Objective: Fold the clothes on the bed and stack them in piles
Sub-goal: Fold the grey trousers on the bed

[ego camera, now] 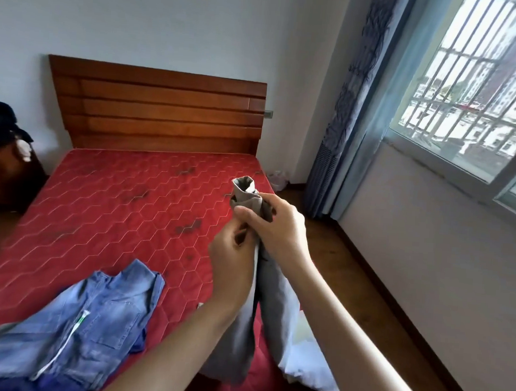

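Observation:
I hold a pair of grey trousers up over the right side of the red mattress. My right hand grips the cuffed leg ends at the top. Just below it, my left hand pinches the same fabric. The rest of the trousers hangs down between my forearms to the bed. Blue jeans lie in a folded heap on the near left of the mattress. A white garment lies at the near right edge, partly hidden by the trousers and my right arm.
A wooden headboard stands at the far end of the bed. A dark nightstand with black clothing on it is at the left. A window and blue curtain line the right wall, with a strip of wooden floor beside the bed.

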`<action>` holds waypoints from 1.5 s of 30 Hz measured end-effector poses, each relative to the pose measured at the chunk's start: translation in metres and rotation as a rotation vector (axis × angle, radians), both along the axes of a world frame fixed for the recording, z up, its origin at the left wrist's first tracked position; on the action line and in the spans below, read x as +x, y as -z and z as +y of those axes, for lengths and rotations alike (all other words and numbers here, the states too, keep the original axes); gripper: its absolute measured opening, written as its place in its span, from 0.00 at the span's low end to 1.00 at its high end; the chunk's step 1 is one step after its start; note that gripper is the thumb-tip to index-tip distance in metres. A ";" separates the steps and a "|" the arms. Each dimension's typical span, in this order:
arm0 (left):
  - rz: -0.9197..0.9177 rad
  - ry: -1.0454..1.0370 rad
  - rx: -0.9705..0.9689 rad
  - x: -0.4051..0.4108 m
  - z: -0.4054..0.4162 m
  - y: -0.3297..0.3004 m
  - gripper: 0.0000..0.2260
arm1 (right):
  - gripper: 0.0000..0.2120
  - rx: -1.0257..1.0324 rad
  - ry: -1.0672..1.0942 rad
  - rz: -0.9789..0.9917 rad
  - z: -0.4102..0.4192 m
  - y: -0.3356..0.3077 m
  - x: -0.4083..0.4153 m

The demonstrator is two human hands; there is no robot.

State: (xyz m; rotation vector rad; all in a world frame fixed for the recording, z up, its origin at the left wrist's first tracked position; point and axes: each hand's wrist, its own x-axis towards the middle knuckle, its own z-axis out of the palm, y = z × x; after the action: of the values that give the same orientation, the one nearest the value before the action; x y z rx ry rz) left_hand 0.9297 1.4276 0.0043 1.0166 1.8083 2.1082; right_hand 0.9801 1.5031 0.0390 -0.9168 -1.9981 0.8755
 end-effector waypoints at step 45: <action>0.178 0.149 -0.523 -0.138 0.071 -0.034 0.27 | 0.09 0.194 0.518 0.431 0.089 -0.016 0.174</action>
State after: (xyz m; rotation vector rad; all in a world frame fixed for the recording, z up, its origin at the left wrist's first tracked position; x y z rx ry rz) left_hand 0.7915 1.4991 0.0382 1.1663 2.1247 1.3802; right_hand 1.1543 1.5923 0.0548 -0.9734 -1.3589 0.5177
